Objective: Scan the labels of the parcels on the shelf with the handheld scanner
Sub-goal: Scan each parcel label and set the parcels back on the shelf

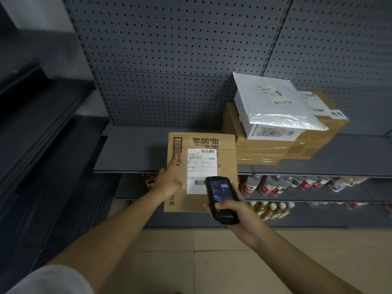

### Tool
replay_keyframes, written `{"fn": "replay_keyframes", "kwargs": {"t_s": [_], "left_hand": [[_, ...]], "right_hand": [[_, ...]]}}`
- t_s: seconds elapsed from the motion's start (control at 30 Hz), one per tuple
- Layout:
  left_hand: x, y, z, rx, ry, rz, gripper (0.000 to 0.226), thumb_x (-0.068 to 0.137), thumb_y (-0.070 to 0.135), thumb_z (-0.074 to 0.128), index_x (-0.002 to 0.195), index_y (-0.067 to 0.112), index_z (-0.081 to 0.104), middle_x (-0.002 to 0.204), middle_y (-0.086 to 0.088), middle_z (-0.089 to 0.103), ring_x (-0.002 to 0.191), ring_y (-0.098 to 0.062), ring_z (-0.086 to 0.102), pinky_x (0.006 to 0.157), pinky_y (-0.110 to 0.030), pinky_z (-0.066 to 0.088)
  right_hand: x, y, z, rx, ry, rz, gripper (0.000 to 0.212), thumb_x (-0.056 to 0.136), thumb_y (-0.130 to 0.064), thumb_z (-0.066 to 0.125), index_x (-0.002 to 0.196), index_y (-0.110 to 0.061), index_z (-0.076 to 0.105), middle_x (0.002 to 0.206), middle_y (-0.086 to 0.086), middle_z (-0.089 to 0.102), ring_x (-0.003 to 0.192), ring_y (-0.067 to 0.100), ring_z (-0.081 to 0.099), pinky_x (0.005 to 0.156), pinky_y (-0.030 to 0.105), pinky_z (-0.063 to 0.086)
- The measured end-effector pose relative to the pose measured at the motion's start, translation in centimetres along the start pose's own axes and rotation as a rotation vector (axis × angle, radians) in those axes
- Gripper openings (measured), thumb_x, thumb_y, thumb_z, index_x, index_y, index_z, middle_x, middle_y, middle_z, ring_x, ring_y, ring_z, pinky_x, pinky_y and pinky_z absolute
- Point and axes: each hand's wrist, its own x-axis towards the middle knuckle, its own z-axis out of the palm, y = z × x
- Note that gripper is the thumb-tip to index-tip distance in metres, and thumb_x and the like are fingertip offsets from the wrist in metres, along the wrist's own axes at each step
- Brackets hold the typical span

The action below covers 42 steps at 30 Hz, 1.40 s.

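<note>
Clearly, both hands are busy at the grey metal shelf (pixel 135 153) backed by a perforated grey panel (pixel 169 49). The left hand (pixel 169 177) lies spread on the left side of a flat brown cardboard parcel (pixel 224 145), fingers straight, the forefinger pointing along the printed barcode at the box's left edge and the thumb lying out toward the label; it presses on the box rather than curling round it. The parcel sticks out well past the shelf's front edge, tilted toward the camera, with a white rectangular shipping label (pixel 201 166) on its top face.

The right hand (pixel 239 215) grips a black handheld scanner (pixel 219 200), fingers wrapped round the body and the thumb laid across the front below the lit screen. The scanner's top end sits over the lower right corner of the label, near its lower barcode; whether it touches the paper cannot be told.

To the right, further back on the shelf, a stack of brown cardboard boxes (pixel 275 149) carries a white box in a clear plastic bag (pixel 273 107), each with its own label. Below the shelf, rows of plastic drink bottles (pixel 275 183) lie on lower shelves. A tiled beige floor (pixel 212 262) shows beneath the arms.
</note>
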Motion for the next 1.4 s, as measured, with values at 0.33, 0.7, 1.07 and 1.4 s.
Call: {"fn": "replay_keyframes", "kwargs": {"t_s": [0.33,0.7,1.07,1.4], "left_hand": [[-0.7,0.3,0.0,0.048,0.004,-0.015,0.109,0.082,0.016,0.073,0.151,0.051,-0.005,0.145,-0.018,0.034,0.126,-0.036,0.046,0.102,-0.048,0.04],[-0.6,0.2,0.0,0.055,-0.016,-0.021,0.108,0.084,0.018,0.072,0.152,0.048,-0.006,0.143,-0.016,0.035,0.126,-0.036,0.044,0.103,-0.047,0.038],[-0.9,0.3,0.2,0.055,-0.023,-0.023,0.106,0.086,0.018,0.069,0.152,0.047,-0.008,0.144,-0.017,0.033,0.127,-0.036,0.043,0.098,-0.044,0.041],[-0.9,0.1,0.2,0.05,-0.026,-0.024,0.106,0.086,0.016,0.068,0.152,0.047,-0.009,0.146,-0.018,0.03,0.127,-0.037,0.043,0.095,-0.041,0.042]], "right_hand": [[-1.2,0.7,1.7,0.021,-0.018,0.059,0.075,0.064,0.016,0.063,0.133,-0.013,0.055,0.13,0.025,0.059,0.104,0.04,0.067,0.077,0.037,0.058],[-1.7,1.3,2.9,0.007,-0.025,0.057,0.071,0.066,0.015,0.061,0.133,-0.007,0.054,0.112,0.02,0.07,0.109,0.04,0.063,0.08,0.04,0.058],[-2.5,2.3,2.5,-0.017,-0.016,0.028,0.066,0.079,0.022,0.051,0.133,-0.015,0.055,0.117,0.019,0.069,0.117,0.043,0.059,0.076,0.037,0.059],[-2.9,3.0,2.1,-0.006,0.005,0.025,0.078,0.066,0.017,0.061,0.135,-0.019,0.053,0.128,0.022,0.061,0.114,0.044,0.061,0.076,0.037,0.059]]}}
